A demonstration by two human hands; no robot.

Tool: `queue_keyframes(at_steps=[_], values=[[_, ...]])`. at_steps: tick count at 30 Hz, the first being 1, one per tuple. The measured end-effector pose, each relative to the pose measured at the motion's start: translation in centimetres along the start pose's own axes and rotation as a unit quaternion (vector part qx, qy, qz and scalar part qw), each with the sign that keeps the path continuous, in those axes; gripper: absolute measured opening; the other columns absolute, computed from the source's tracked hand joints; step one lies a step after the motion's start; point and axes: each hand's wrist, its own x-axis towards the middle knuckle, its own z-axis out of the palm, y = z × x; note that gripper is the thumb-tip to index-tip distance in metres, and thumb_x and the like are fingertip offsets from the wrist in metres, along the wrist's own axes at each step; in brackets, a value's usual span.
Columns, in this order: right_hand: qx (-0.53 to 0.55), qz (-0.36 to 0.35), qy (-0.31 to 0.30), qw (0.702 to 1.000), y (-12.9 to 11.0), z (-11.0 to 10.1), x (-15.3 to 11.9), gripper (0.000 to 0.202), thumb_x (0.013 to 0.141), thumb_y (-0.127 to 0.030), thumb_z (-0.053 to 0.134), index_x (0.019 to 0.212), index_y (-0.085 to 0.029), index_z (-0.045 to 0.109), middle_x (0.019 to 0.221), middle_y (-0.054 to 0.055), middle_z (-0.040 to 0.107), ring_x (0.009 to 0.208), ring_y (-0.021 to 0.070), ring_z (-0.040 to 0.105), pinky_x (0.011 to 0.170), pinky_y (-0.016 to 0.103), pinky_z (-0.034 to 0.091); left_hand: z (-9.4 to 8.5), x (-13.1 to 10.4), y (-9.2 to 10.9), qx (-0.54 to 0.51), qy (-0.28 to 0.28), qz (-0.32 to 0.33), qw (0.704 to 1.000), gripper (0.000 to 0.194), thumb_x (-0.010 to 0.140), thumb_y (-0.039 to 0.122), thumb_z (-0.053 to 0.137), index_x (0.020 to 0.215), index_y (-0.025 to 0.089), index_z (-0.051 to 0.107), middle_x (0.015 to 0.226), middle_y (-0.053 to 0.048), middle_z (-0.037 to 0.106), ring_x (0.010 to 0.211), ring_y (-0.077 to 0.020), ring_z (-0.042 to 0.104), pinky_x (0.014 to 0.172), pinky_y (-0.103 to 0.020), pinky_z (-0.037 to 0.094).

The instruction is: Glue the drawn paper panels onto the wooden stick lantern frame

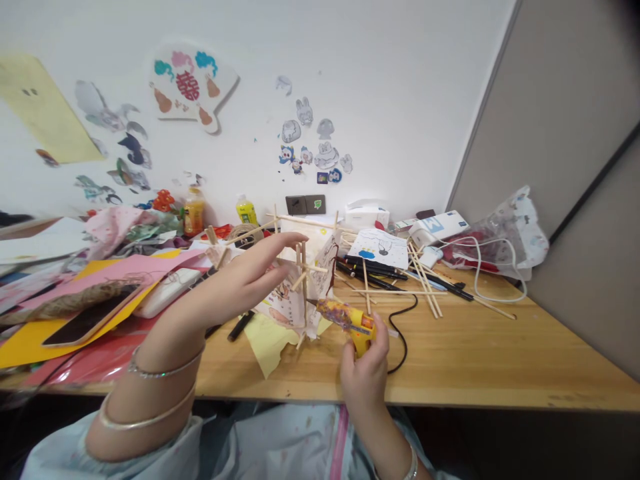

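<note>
- Left hand (pixel 260 270) reached in over the desk, palm down, fingers extended to the top of an upright stick on the stick frame (pixel 305 303). Could not tell whether thumb and fingers pinched the wood or only rested against it.
- Right hand (pixel 367 367) was closed around the handle of a yellow glue gun (pixel 345 315), nozzle pointed left at the frame. Tip lay close to the upright; contact could not be made out.
- Frame stood near the front middle of the wooden desk (pixel 475 353), between the two hands. Thin sticks crossed at its corners; drawn-on paper panels (pixel 281 303) filled its sides.
- Torn yellow paper (pixel 265 340) lay under the frame, a black marker (pixel 241 326) just left of it.
- Black cord (pixel 393 322) curved over the desk right of the gun.
- Behind and right of the gun: loose sticks (pixel 425 287), some crossing; a sheet with a drawing (pixel 379 249); dark pens partly beneath it.
- Far right: white cable (pixel 477 267) in a loop, clear plastic bag (pixel 515 230) near the partition.
- Left side: heaped coloured paper, with a dark-screened phone (pixel 93 317) on top.
- Back edge, by the wall: an orange bottle (pixel 195 213) and a yellow-green bottle (pixel 246 211).
- Bracelets on both wrists.
</note>
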Motion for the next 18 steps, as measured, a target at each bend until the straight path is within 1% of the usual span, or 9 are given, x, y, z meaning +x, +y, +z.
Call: queue_keyframes(at_steps=[6, 11, 14, 18], values=[[-0.012, -0.007, -0.019, 1.000, 0.15, -0.12, -0.38, 0.054, 0.081, -0.012, 0.041, 0.134, -0.014, 0.033, 0.109, 0.017, 0.062, 0.094, 0.0250, 0.065, 0.073, 0.038, 0.055, 0.10, 0.02, -0.13, -0.003, -0.004, 0.002, 1.000, 0.044, 0.092, 0.039, 0.038, 0.134, 0.024, 0.038, 0.139, -0.004, 0.045, 0.124, -0.0235, 0.045, 0.105, -0.036, 0.037], [-0.029, 0.004, -0.040, 0.999, 0.20, -0.23, -0.58, 0.058, 0.081, -0.012, 0.041, 0.138, -0.010, 0.029, 0.113, 0.020, 0.062, 0.093, 0.0254, 0.066, 0.073, 0.039, 0.056, 0.13, -0.26, -0.38, -0.005, -0.020, -0.003, 1.000, 0.044, 0.092, 0.039, 0.038, 0.134, 0.024, 0.038, 0.138, -0.005, 0.046, 0.125, -0.0223, 0.044, 0.107, -0.037, 0.035], [-0.025, -0.001, -0.041, 0.999, 0.07, -0.31, -0.51, 0.055, 0.082, -0.013, 0.042, 0.136, -0.011, 0.032, 0.110, 0.018, 0.064, 0.092, 0.0245, 0.067, 0.073, 0.038, 0.056, 0.16, -0.50, -0.54, -0.010, -0.036, 0.008, 0.999, 0.043, 0.093, 0.041, 0.037, 0.132, 0.023, 0.040, 0.135, -0.006, 0.048, 0.123, -0.0222, 0.045, 0.107, -0.038, 0.035], [-0.032, -0.009, -0.036, 0.999, -0.26, -0.40, -0.36, 0.051, 0.082, -0.018, 0.049, 0.132, -0.013, 0.038, 0.103, 0.014, 0.068, 0.086, 0.0230, 0.068, 0.069, 0.034, 0.056, 0.25, -0.55, -0.67, -0.016, -0.037, 0.025, 0.999, 0.045, 0.093, 0.046, 0.038, 0.132, 0.024, 0.041, 0.133, -0.007, 0.050, 0.119, -0.0228, 0.048, 0.104, -0.039, 0.037]])
